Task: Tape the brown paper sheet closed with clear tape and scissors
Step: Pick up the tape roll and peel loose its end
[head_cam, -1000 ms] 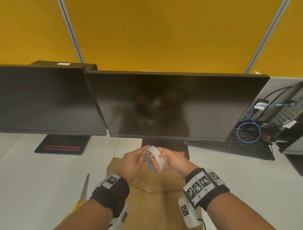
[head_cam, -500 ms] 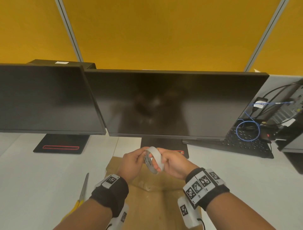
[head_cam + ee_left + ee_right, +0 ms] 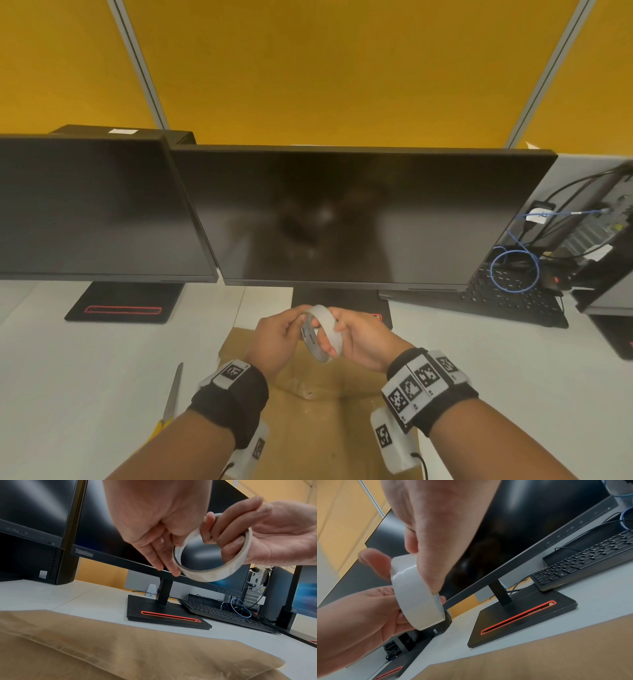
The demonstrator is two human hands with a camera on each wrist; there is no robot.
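Head view showed both hands raised over the desk with the tape roll (image 3: 322,332) between them. The right hand (image 3: 363,337) held it, fingers threaded through the core and curled round the band. The left hand (image 3: 275,337) pinched at the roll's outer face, fingertips (image 3: 174,572) at its edge, apparently hunting for the free end. No strip was visibly drawn off. The brown paper sheet (image 3: 318,421) lay folded on the desk beneath the wrists; whether any tape was on it I could not tell. The scissors (image 3: 172,394) lay untouched left of the sheet. Judged early: pulling, cutting and sticking all remained.
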